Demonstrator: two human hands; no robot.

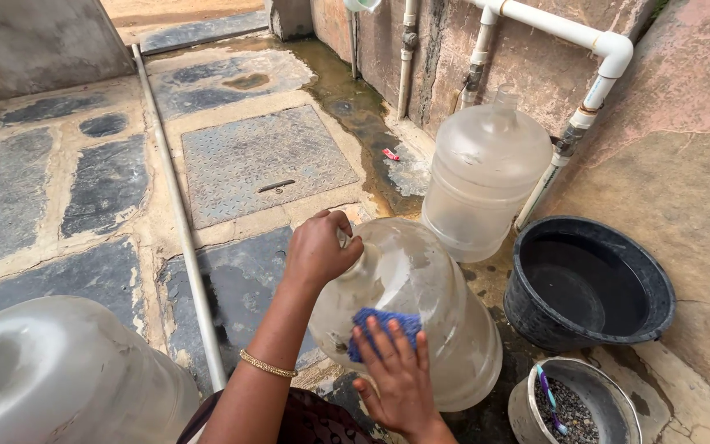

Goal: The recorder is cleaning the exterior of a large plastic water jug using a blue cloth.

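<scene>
Gripping tilted clear plastic water jug (421, 304) neck with left hand (318, 251), right hand (396, 374) pressing blue scrub pad (384, 327); wet neck could slip.

Clear plastic water jug (421, 304) lies tilted, blue scrub pad (384, 323) pressed on its side.

1. I see a second clear water jug (484, 168) standing upright against the wall, just beside white pipes (573, 33).
2. A black basin (659, 284) sits right of it (dark inside).
3. A small grey bucket (610, 403) holds gravel-like grit and a purple toothbrush (549, 399).
4. A metal hatch cover (265, 160) lies in the wet paving.
5. Another jug (67, 370) fills my lower left.
</scene>
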